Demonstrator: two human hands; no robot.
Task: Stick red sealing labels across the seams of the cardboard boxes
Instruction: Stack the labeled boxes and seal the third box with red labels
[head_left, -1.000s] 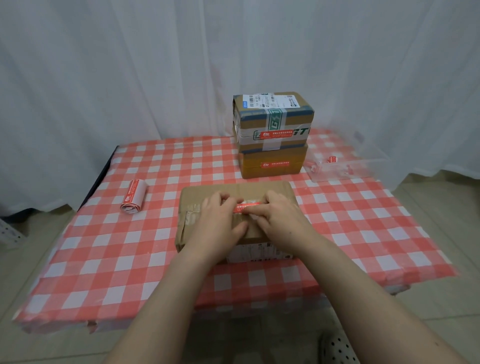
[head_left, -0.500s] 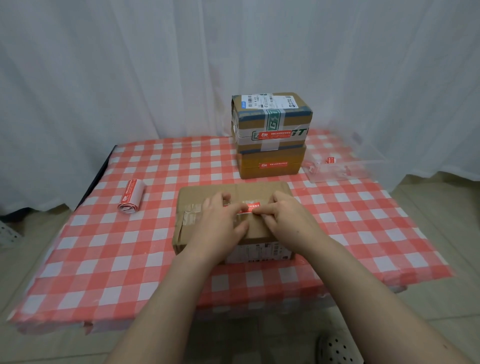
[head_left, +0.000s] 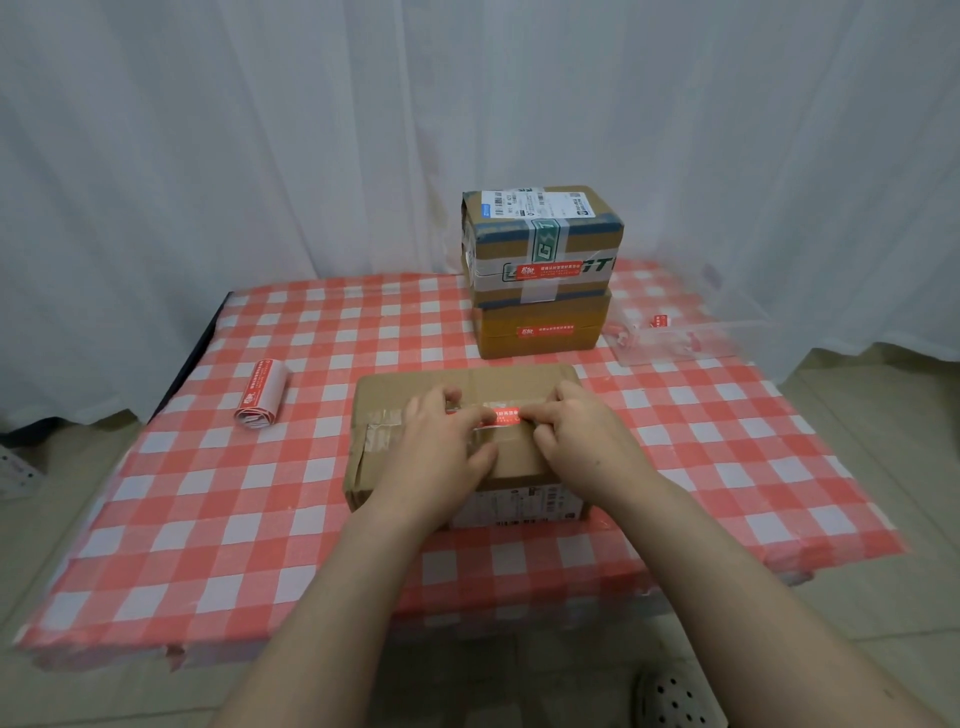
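Shoe: a perforated shoe (head_left: 675, 699) shows at the near right, on the floor below the table edge. It plays no part in the task.
Work surface: a checked cloth (head_left: 208, 519) covers the table. The box in hand sits near the front edge, probably for easy reach.
Left hand: the left hand (head_left: 441, 447) lies on the box top with fingers fairly flat over the left end of the label, pressing it down. Judged purpose: to anchor that end so the strip cannot shift.
Right hand: the right hand (head_left: 587, 441) has curled fingers whose tips pinch the right end of the label. Judged purpose: to hold the strip taut and level while it is laid.
Red label: the red label (head_left: 506, 414) runs left to right on top of the box, between the two hands. Only its middle is visible.
Near box: the near box (head_left: 514, 382) lies flat, top face up. Clear tape (head_left: 382, 436) shows at its left. The seam under the hands is hidden.
Label roll: the label roll (head_left: 262, 396) lies well to the left, apart from the box, within reach as supply.
Lower box: the lower box (head_left: 540, 345) stands at the far centre, with a red strip on its front.
Upper box: the upper box (head_left: 519, 247) rests on it, also with a red strip. Judged: finished pieces stacked out of the way.
Clear tray: a clear tray (head_left: 691, 343) sits far right and holds small red scraps.
Curtain: a white curtain (head_left: 260, 130) hangs behind the table.
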